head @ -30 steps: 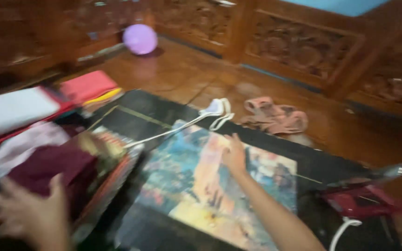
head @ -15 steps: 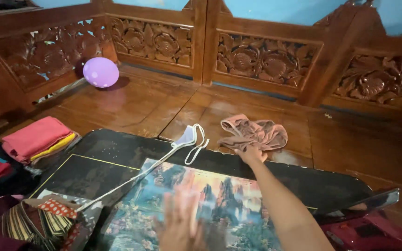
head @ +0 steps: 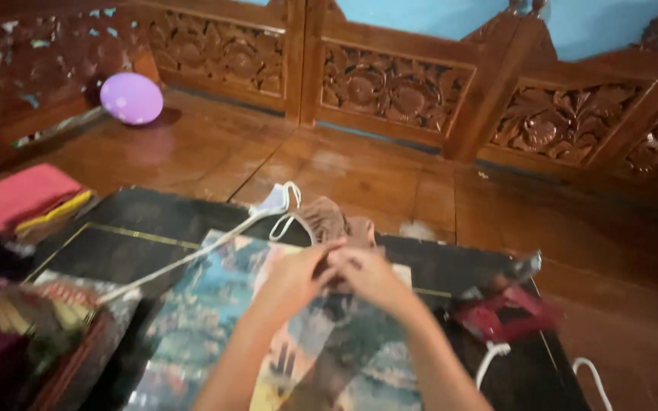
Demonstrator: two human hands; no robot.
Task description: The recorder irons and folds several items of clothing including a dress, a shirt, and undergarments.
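Observation:
My left hand (head: 292,279) and my right hand (head: 368,276) meet above a black mat with a colourful landscape picture (head: 215,312). Both hold a crumpled pinkish-brown cloth (head: 329,221), which rises just beyond my fingers at the mat's far edge. A white face mask with ear loops (head: 274,204) lies to the left of the cloth, with a long white cord (head: 177,262) running from it toward the lower left.
A purple balloon (head: 131,98) rests on the wooden floor at the far left. Folded pink, yellow and red clothes (head: 20,199) are stacked left. A red iron (head: 506,312) with white cable sits right. Carved wooden panels (head: 390,84) line the back.
My right hand has pulled the pinkish cloth from the floor toward me onto the mat edge. My left hand has come up to join it on the cloth.

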